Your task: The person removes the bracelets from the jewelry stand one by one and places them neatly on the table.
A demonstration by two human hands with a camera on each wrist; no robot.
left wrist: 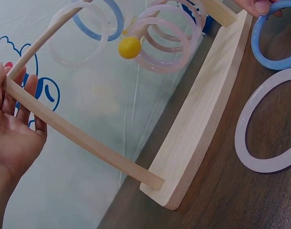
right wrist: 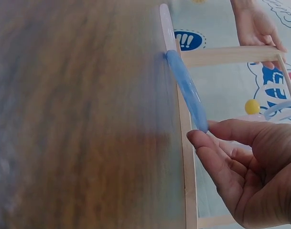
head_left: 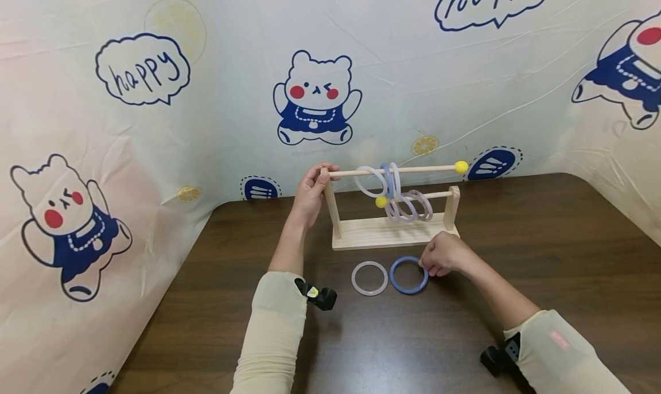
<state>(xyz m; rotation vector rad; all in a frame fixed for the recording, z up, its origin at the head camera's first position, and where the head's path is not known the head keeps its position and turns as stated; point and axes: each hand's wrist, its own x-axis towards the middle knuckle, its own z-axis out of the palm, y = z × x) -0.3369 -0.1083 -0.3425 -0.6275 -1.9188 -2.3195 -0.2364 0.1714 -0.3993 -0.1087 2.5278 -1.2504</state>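
Note:
My left hand (head_left: 308, 194) grips the top corner of a light wooden bangle rack (head_left: 351, 233), where the left post meets the upper bar. On the tabletop in front of the rack, my right hand (head_left: 445, 254) pinches the right edge of a blue bangle (head_left: 409, 291) between thumb and fingertips. In the right wrist view the blue bangle (right wrist: 187, 88) looks slightly tilted, its near edge at the fingertips. Just left of it lies a pale bangle (head_left: 369, 293). Pale bangles (head_left: 373, 195) and a blue one hang on the upper bar; several pinkish ones (head_left: 427, 206) hang on the lower bar.
Yellow balls cap the free ends of the upper bar (head_left: 461, 167) and the lower bar (head_left: 381, 202). The rack stands near the far edge of a dark wooden table (head_left: 206, 325). Behind it hangs a printed cloth (head_left: 232, 124) with cartoon bears.

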